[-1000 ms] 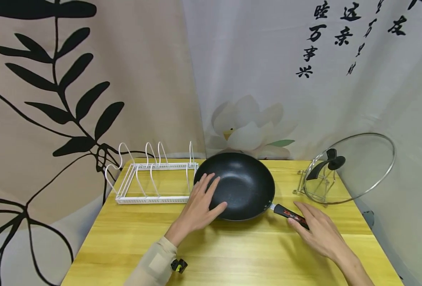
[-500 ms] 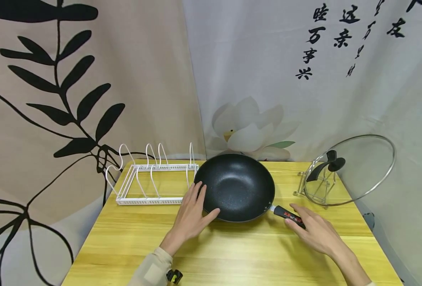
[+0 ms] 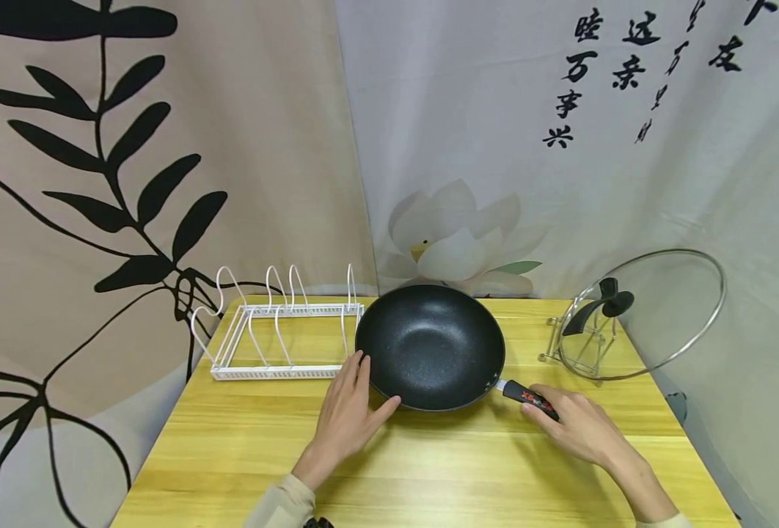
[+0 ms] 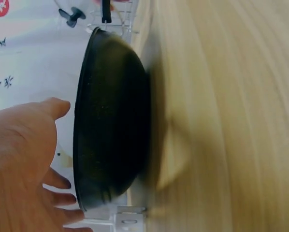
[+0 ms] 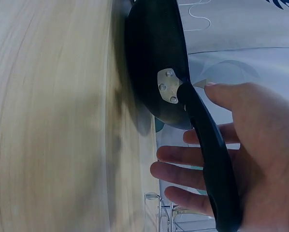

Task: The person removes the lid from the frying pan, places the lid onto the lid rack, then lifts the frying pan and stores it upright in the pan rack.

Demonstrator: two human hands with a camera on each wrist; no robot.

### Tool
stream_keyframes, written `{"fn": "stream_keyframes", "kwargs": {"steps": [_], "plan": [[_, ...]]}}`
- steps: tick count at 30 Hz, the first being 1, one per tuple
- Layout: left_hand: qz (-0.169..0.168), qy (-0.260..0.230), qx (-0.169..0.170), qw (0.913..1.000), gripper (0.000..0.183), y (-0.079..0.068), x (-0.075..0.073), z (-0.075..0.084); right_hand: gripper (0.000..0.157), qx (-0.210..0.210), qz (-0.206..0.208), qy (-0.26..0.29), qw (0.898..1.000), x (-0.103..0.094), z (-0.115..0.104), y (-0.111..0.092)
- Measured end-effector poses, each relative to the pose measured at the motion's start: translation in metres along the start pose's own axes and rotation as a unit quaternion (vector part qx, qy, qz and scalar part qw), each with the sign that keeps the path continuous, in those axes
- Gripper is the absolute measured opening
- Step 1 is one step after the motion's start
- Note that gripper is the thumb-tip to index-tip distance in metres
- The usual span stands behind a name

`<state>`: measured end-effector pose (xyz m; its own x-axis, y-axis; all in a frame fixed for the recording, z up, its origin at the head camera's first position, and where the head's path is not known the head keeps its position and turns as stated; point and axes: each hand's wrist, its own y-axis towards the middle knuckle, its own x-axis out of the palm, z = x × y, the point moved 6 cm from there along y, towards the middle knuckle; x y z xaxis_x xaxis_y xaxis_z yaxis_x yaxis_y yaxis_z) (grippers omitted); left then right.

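Note:
A black wok (image 3: 430,348) with a black handle (image 3: 520,394) sits on the wooden table, its handle pointing toward the front right. My left hand (image 3: 346,418) is at the wok's left rim, thumb and fingers spread. In the left wrist view the left hand (image 4: 26,159) has its thumb and fingers extended beside the wok's side. My right hand (image 3: 584,429) is over the end of the handle. The right wrist view shows the right hand (image 5: 260,140) with the handle across its palm, thumb on one side and fingers reaching out straight past the other.
A white wire rack (image 3: 287,372) with upright loops stands just left of the wok. At the back right, a glass lid (image 3: 713,315) with a black knob leans in a small metal stand (image 3: 590,352). A printed curtain (image 3: 462,110) hangs behind the table (image 3: 455,477).
My left hand has drawn back from over the wok's inside to its left rim, moving left and toward me. The right hand has come slightly closer over the handle. The wok stays put.

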<state>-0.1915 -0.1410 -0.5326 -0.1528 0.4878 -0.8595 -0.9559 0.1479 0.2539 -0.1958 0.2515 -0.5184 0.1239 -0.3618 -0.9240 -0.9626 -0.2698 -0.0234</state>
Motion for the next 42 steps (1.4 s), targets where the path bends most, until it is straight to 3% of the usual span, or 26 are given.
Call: {"fn": "stream_keyframes", "kwargs": {"steps": [11, 27, 42], "plan": [[0.013, 0.022, -0.016, 0.9995, 0.106, -0.005, 0.004, -0.0006, 0.04, -0.009, 0.007, 0.015, 1.0, -0.0013, -0.0022, -0.0024], [0.002, -0.01, -0.034, 0.9994, 0.108, -0.0011, 0.0051, -0.0035, 0.04, -0.022, 0.014, 0.009, 1.0, -0.0049, -0.004, 0.0006], [-0.019, -0.023, -0.04, 0.9988, 0.105, 0.0018, 0.0049, -0.0079, 0.031, -0.011, -0.023, 0.049, 0.999, 0.0007, -0.0092, -0.0035]]}}
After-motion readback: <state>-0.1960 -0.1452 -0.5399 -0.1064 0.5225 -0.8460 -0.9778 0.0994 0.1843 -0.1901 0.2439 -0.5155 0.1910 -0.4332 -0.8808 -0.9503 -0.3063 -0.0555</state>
